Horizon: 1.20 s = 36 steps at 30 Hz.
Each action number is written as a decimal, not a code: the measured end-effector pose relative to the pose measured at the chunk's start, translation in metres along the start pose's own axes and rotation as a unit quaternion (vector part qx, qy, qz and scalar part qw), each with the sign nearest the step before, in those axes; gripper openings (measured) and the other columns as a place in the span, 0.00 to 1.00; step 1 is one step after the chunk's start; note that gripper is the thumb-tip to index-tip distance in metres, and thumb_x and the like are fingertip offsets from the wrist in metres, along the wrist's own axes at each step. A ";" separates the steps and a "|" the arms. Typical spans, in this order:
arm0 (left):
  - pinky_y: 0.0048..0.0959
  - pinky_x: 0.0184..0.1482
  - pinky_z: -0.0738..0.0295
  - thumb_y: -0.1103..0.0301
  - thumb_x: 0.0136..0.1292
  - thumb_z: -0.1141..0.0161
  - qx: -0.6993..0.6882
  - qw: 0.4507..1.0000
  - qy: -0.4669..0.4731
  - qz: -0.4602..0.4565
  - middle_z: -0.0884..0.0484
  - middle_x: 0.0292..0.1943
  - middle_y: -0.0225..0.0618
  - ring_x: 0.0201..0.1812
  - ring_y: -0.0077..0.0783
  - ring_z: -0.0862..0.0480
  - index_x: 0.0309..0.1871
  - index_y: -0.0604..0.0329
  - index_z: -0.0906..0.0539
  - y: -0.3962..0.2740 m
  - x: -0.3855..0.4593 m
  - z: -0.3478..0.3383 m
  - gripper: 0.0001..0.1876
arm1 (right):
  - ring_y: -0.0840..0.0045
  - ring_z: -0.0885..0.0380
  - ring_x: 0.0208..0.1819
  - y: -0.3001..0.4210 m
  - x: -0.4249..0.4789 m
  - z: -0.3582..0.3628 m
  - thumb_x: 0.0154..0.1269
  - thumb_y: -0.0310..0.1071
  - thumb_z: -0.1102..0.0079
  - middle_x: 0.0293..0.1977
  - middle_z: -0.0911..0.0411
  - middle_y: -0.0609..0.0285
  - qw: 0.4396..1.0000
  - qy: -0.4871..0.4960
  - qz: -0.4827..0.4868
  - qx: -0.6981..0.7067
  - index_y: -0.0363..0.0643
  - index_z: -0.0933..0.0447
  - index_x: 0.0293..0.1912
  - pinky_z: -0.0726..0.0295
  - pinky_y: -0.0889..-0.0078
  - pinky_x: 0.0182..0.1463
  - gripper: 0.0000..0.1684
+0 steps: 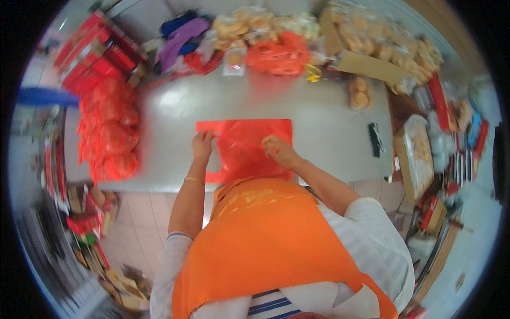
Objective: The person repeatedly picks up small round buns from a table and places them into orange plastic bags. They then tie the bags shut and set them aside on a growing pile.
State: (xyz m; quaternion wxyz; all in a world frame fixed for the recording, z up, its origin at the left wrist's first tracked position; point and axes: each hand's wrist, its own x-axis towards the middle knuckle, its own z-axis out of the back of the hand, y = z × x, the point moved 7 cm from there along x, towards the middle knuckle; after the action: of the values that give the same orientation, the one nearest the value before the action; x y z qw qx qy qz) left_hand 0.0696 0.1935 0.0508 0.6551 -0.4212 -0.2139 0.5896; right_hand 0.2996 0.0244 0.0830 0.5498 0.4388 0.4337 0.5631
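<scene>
A red plastic carrier bag (247, 147) lies flat on the metal tabletop (171, 119) in front of me, its handle side turned left. At its open edge, between the two handles, my left hand (202, 144) pinches the thin plastic. My right hand (279, 150) is over the bag's right half with its fingers curled; whether they grip the film is too blurred to tell. An orange apron (263, 247) covers my front and hides part of the table's near edge.
Filled red bags (111, 131) are piled at the table's left end. Along the back lie a bunch of red bags (279, 56), yellow ties (313, 73) and packaged baked goods (251, 24). At right are a wrapped pastry (360, 93), a black item (374, 139) and an open carton (406, 159).
</scene>
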 end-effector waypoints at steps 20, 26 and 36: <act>0.39 0.45 0.26 0.60 0.67 0.49 -0.073 0.967 -0.007 -0.244 0.20 0.33 0.45 0.40 0.50 0.21 0.38 0.62 0.24 -0.121 -0.052 -0.014 0.13 | 0.52 0.23 0.42 0.003 0.087 -0.068 0.62 0.32 0.49 0.39 0.21 0.46 0.975 0.134 0.029 -0.176 0.40 0.26 0.47 0.23 0.55 0.45 0.14; 0.41 0.39 0.25 0.57 0.69 0.51 0.044 0.980 0.060 -0.186 0.19 0.29 0.46 0.35 0.50 0.20 0.40 0.61 0.24 -0.100 -0.035 -0.024 0.15 | 0.69 0.23 0.40 0.019 0.077 -0.057 0.69 0.30 0.53 0.37 0.23 0.56 0.986 0.112 -0.093 -0.079 0.37 0.28 0.43 0.24 0.67 0.44 0.09; 0.44 0.33 0.27 0.64 0.68 0.47 -0.018 0.995 -0.012 -0.101 0.20 0.26 0.49 0.31 0.52 0.20 0.39 0.62 0.24 -0.097 -0.041 -0.018 0.09 | 0.80 0.25 0.37 -0.010 0.069 -0.057 0.65 0.27 0.43 0.34 0.25 0.64 0.903 0.045 -0.274 0.329 0.42 0.27 0.35 0.25 0.75 0.43 0.02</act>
State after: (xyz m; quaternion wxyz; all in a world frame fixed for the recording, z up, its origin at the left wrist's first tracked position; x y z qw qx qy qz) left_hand 0.1319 0.1541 0.1274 0.7014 -0.4017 -0.2738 0.5212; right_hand 0.2459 0.0937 0.0614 0.4867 0.4324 0.7217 0.2350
